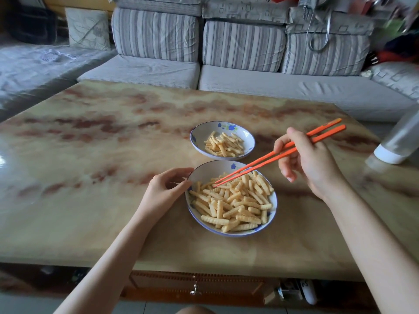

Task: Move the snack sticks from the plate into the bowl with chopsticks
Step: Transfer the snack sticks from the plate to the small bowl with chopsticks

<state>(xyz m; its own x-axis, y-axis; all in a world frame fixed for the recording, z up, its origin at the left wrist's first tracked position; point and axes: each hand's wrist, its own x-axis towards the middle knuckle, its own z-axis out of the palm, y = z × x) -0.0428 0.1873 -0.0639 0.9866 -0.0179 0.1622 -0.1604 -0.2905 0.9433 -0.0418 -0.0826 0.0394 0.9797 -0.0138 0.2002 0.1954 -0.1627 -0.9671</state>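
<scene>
Two white dishes with blue flowers stand on the marbled table [90,155]. The near, larger dish [209,172] is heaped with crinkle-cut yellow snack sticks [235,205]. The far, smaller dish [204,130] holds a thinner layer of the same snack sticks [224,145]. My left hand [167,189] grips the near dish's left rim between thumb and fingers. My right hand [310,164] holds a pair of orange chopsticks [260,159]. Their tips lie close together on the sticks at the upper left of the near pile. No stick is lifted.
A grey bottle with a white end [399,141] leans at the table's right edge. A striped grey sofa [226,75] runs along the far side. The table's near edge has a wooden drawer [195,284] beneath it.
</scene>
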